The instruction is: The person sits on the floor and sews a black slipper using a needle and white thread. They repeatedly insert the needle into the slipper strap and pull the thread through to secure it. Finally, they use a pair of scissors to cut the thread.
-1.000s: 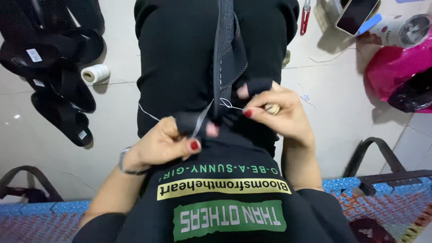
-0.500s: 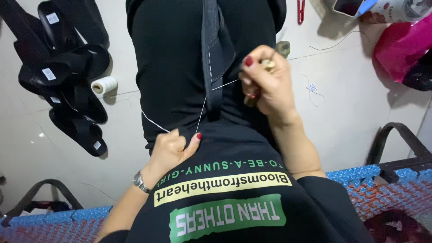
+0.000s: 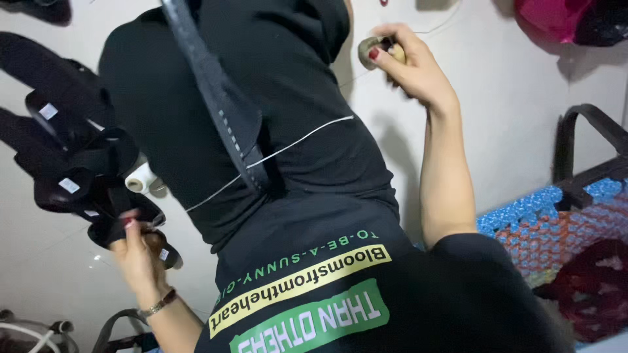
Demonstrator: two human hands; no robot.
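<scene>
hands have spread apart; right hand (image 3: pixel 405 62) fingers hide the needle

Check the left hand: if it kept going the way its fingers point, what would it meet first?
Left hand points up-left; first in line looks like the black cut pieces lying on the pale floor, already at its fingertips. Depth is unclear.

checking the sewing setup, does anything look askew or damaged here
Nothing looks damaged. The white thread runs taut across the black garment, pulled between the right hand and the left hand. The dark strap lies slanted across the cloth, and the black pieces on the floor lie in a loose heap.
</scene>
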